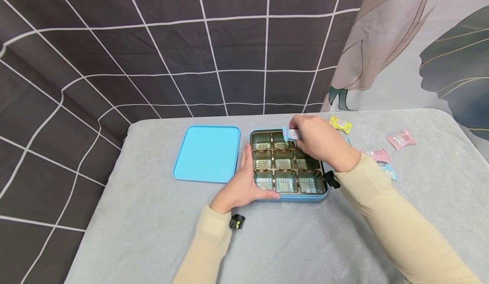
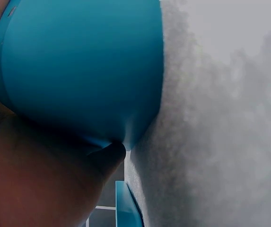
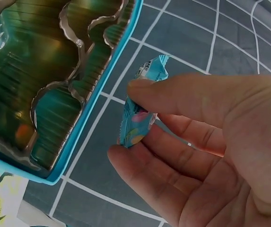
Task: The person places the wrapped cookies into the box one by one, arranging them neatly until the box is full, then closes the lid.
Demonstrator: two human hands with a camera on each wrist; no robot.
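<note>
Two bare hands work over a blue tin (image 1: 302,198) on a table covered in pale grey cloth (image 1: 133,224). The right hand (image 1: 318,140) has a narrow grip: thumb and fingertips pinch a small blue-wrapped sweet (image 1: 292,134), its wrapper dotted with pink and yellow patches. The sweet is in that pinch, above the far part of the tin; the right wrist view shows it apart from the rim. Below the pinch, the tin stands uncovered and holds a shiny gold-green tray (image 1: 284,158) moulded into nine compartments, three by three.

Nearer the wearer and to the left of the pinch, the left hand (image 1: 241,185) is spread wide around the tin's near left corner, straight fingers along the left side, thumb along the front edge. Just left of those fingers, a flat blue lid (image 1: 206,153) lies on the cloth.

To the right of the pinching hand lie more wrapped sweets: a yellow one (image 1: 341,125) just beyond the knuckles, a pink one (image 1: 376,155) and a light blue one (image 1: 389,171) together near the sleeve (image 1: 382,207), and another pink one (image 1: 401,140) farther right.
</note>
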